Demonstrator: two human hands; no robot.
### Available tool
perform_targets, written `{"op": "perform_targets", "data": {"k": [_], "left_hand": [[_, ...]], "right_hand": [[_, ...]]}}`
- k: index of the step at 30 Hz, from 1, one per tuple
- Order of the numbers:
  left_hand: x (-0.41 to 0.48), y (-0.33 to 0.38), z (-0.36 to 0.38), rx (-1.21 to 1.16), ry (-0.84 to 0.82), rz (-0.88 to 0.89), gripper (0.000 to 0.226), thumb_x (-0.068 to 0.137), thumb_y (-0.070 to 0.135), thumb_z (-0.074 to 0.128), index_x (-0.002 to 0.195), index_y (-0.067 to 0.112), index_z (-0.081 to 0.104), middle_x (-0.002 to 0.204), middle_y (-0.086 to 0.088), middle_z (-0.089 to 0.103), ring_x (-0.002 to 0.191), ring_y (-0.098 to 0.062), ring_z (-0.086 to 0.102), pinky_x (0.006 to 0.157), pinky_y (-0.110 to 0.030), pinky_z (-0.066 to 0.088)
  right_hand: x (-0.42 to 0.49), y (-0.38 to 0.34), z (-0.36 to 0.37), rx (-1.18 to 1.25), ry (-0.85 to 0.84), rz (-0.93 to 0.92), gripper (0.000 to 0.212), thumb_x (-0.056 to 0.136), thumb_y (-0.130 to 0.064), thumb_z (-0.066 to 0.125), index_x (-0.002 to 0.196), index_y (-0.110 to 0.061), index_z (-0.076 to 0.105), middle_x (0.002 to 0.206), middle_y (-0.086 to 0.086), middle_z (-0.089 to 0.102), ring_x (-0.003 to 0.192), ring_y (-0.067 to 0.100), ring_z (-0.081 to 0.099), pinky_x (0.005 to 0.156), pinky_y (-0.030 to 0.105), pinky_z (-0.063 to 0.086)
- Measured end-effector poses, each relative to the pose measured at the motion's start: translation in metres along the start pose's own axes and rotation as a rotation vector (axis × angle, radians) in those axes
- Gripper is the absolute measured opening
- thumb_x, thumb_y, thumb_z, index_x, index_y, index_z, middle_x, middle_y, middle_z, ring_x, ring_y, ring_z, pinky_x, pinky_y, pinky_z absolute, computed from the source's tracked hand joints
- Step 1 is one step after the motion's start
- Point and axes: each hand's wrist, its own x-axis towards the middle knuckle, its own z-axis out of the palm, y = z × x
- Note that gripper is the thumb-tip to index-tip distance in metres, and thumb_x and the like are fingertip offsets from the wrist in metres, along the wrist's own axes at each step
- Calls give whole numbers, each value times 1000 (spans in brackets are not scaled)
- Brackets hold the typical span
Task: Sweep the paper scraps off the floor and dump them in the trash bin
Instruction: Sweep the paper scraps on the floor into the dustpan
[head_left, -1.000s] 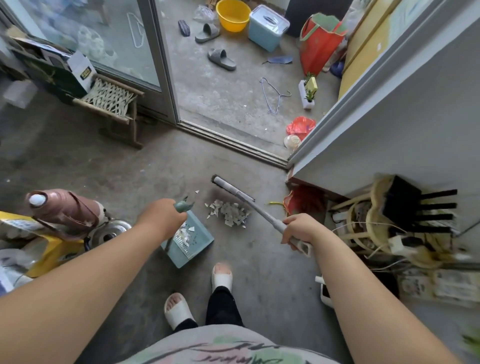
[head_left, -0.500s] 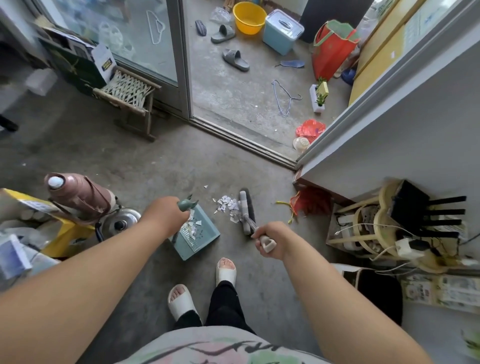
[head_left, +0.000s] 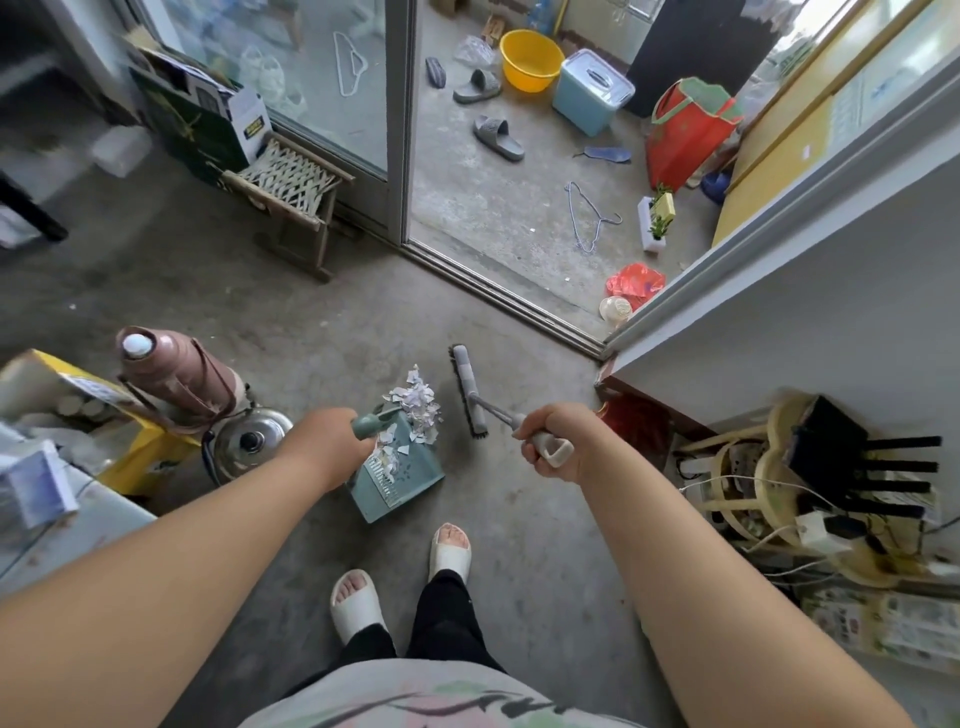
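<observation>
A teal dustpan (head_left: 402, 478) rests on the concrete floor in front of my feet. My left hand (head_left: 324, 444) grips its green handle. White paper scraps (head_left: 415, 410) lie heaped at the pan's far lip and spill inside it. My right hand (head_left: 553, 441) grips the pale handle of a small grey brush (head_left: 469, 392). The brush head sits on the floor just right of the scrap pile, a narrow gap apart from it. No trash bin is recognisable in view.
A pink thermos (head_left: 171, 379), a steel kettle (head_left: 249, 441) and a yellow box (head_left: 67, 400) stand at my left. A stool with cables and a black router (head_left: 831, 457) crowds the right wall. A wooden stool (head_left: 291, 192) and a sliding door track (head_left: 519, 306) lie ahead.
The brush swept the scraps left into a heap at the dustpan's mouth, and now sits just right of the pile. My right hand pulled in closer. The dustpan stayed put.
</observation>
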Motion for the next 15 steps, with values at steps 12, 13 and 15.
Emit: {"op": "perform_targets", "data": {"k": [12, 13, 15], "left_hand": [[-22, -30, 0, -92, 45, -42, 26, 88, 39, 58, 90, 14, 62, 95, -9, 67, 91, -30, 61, 76, -34, 49], [-23, -32, 0, -114, 53, -65, 26, 88, 38, 58, 90, 13, 61, 95, -10, 67, 91, -31, 60, 77, -35, 49], [-24, -36, -1, -149, 66, -96, 25, 88, 37, 58, 90, 11, 60, 96, -12, 66, 91, -32, 60, 76, -34, 47]], "right_hand": [[40, -45, 32, -509, 14, -121, 9, 82, 8, 56, 77, 4, 50, 55, 14, 52, 39, 16, 35, 40, 10, 29], [42, -50, 36, -547, 16, -137, 8, 81, 7, 57, 76, 4, 51, 49, 14, 52, 33, 15, 35, 40, 10, 30], [46, -57, 42, -611, 27, -157, 7, 80, 7, 58, 76, 5, 53, 37, 12, 51, 28, 13, 35, 40, 9, 32]]}}
